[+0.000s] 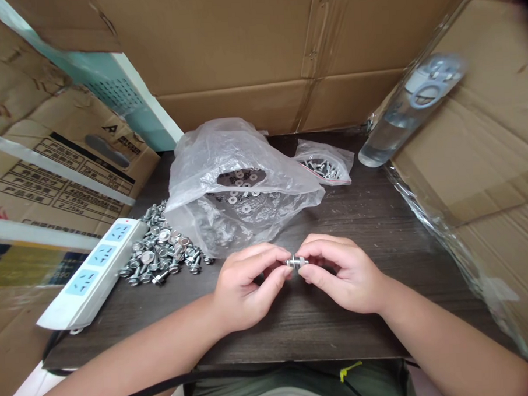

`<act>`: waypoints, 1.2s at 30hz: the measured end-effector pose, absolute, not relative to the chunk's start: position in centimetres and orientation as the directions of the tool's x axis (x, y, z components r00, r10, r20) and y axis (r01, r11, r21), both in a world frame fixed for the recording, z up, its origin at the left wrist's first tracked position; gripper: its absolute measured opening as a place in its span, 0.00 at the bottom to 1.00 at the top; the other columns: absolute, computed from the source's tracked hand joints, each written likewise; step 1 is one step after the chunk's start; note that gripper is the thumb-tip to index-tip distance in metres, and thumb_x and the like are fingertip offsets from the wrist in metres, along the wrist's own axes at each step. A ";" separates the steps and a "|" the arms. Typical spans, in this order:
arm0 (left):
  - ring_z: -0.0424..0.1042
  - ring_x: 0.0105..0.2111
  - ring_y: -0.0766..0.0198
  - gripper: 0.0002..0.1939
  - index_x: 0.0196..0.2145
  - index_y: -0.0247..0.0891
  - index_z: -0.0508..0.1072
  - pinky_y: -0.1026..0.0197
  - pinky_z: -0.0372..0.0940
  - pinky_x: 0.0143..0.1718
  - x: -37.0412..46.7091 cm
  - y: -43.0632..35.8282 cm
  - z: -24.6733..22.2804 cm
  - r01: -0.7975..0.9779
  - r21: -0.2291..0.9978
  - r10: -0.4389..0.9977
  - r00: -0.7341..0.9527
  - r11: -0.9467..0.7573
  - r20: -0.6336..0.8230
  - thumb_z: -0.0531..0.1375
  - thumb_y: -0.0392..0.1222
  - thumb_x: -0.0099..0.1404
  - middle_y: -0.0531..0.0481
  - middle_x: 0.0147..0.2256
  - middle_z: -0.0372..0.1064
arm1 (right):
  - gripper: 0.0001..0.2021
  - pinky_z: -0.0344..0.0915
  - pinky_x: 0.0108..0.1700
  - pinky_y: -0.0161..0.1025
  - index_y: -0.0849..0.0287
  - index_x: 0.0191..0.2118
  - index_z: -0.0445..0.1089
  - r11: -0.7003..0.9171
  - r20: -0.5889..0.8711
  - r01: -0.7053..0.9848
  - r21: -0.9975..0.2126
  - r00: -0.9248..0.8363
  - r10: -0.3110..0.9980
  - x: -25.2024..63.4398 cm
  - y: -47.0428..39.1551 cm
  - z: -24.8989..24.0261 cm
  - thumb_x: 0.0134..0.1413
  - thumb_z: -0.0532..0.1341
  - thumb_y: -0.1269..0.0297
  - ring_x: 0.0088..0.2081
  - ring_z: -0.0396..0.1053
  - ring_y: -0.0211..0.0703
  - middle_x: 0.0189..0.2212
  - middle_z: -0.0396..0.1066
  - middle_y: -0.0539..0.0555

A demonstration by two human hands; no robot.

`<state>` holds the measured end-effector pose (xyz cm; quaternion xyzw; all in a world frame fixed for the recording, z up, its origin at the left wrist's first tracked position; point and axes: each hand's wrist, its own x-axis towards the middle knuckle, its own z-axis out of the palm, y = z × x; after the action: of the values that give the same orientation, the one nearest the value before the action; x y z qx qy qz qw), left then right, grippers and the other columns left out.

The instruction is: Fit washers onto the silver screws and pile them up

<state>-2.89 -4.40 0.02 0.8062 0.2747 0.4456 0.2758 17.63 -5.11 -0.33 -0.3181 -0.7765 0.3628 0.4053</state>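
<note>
The left hand (250,283) and the right hand (343,270) meet over the near part of the dark table (357,235). Together they pinch one small shiny bolt (297,262) that lies sideways between them. The left finger and thumb grip one end of it, and the right finger and thumb grip the other end. The bolt has some flat round bits on its middle, but they are too small for me to tell apart.

Past the hands sits a big cloudy plastic bag (239,146), with flat rings (233,199) showing in it. Just to the left of the bag is a messy pile of bolts (161,249), right beside a white power strip (92,275) with blue sockets. A little bag (347,159) of small screws (326,169) lies to the right of the big bag. Farther right, a clear water bottle (400,122) leans near a cardboard wall (480,142). More cardboard (239,41) stands at the back.
</note>
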 end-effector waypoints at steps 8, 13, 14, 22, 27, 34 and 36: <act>0.73 0.27 0.70 0.08 0.38 0.30 0.75 0.69 0.70 0.30 -2.9 -4.3 0.0 0.186 0.703 0.704 0.410 -0.687 0.579 0.62 0.26 0.59 0.47 0.27 0.74 | 0.09 0.64 0.31 0.25 0.62 0.47 0.68 0.492 0.358 0.231 -0.839 -0.446 0.820 18.1 -5.2 -0.5 0.61 0.61 0.69 0.30 0.65 0.28 0.32 0.67 0.51; 0.72 0.27 0.69 0.07 0.38 0.30 0.76 0.69 0.70 0.30 -2.9 -4.4 0.1 0.189 0.718 0.717 0.416 -0.670 0.560 0.61 0.27 0.60 0.46 0.29 0.74 | 0.09 0.66 0.33 0.25 0.60 0.45 0.69 0.476 0.343 0.202 -0.856 -0.466 0.815 17.9 -5.3 -0.7 0.59 0.62 0.71 0.31 0.66 0.28 0.33 0.67 0.51; 0.72 0.27 0.69 0.07 0.37 0.29 0.76 0.69 0.70 0.30 -2.9 -4.5 0.1 0.189 0.720 0.718 0.419 -0.668 0.556 0.61 0.27 0.60 0.45 0.29 0.75 | 0.08 0.66 0.33 0.25 0.60 0.45 0.69 0.480 0.348 0.199 -0.854 -0.465 0.814 17.9 -5.3 -0.8 0.59 0.62 0.71 0.31 0.66 0.28 0.33 0.67 0.51; 0.73 0.27 0.69 0.06 0.37 0.29 0.75 0.69 0.70 0.31 -2.9 -4.5 0.0 0.195 0.713 0.715 0.415 -0.673 0.562 0.62 0.28 0.60 0.45 0.28 0.74 | 0.10 0.66 0.33 0.27 0.59 0.44 0.70 0.520 0.404 0.185 -0.834 -0.437 0.804 17.7 -5.3 -1.1 0.57 0.64 0.73 0.31 0.66 0.29 0.33 0.67 0.51; 0.72 0.26 0.70 0.06 0.37 0.30 0.75 0.69 0.70 0.29 -2.8 -4.5 -0.1 0.207 0.702 0.708 0.428 -0.682 0.562 0.61 0.28 0.61 0.47 0.27 0.74 | 0.04 0.63 0.33 0.30 0.63 0.37 0.73 0.574 0.422 0.242 -0.782 -0.471 0.774 17.8 -5.0 -0.7 0.61 0.60 0.71 0.30 0.64 0.31 0.29 0.67 0.52; 0.74 0.28 0.68 0.06 0.37 0.31 0.75 0.69 0.71 0.31 -2.8 -4.5 0.1 0.211 0.696 0.708 0.411 -0.686 0.573 0.62 0.28 0.60 0.46 0.29 0.75 | 0.08 0.65 0.31 0.29 0.63 0.44 0.70 0.521 0.372 0.225 -0.823 -0.480 0.794 17.9 -5.0 -0.6 0.60 0.61 0.67 0.30 0.65 0.32 0.32 0.68 0.54; 0.75 0.29 0.68 0.07 0.37 0.32 0.75 0.69 0.71 0.32 -2.8 -4.5 0.1 0.206 0.696 0.707 0.404 -0.688 0.580 0.62 0.28 0.60 0.45 0.30 0.76 | 0.10 0.66 0.32 0.29 0.62 0.46 0.70 0.513 0.371 0.206 -0.833 -0.480 0.795 17.8 -5.1 -0.7 0.58 0.63 0.68 0.30 0.66 0.32 0.33 0.68 0.54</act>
<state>-2.83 -4.47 0.12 0.7931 0.2878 0.4638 0.2702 17.83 -5.11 -0.69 -0.3228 -0.7750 0.3733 0.3947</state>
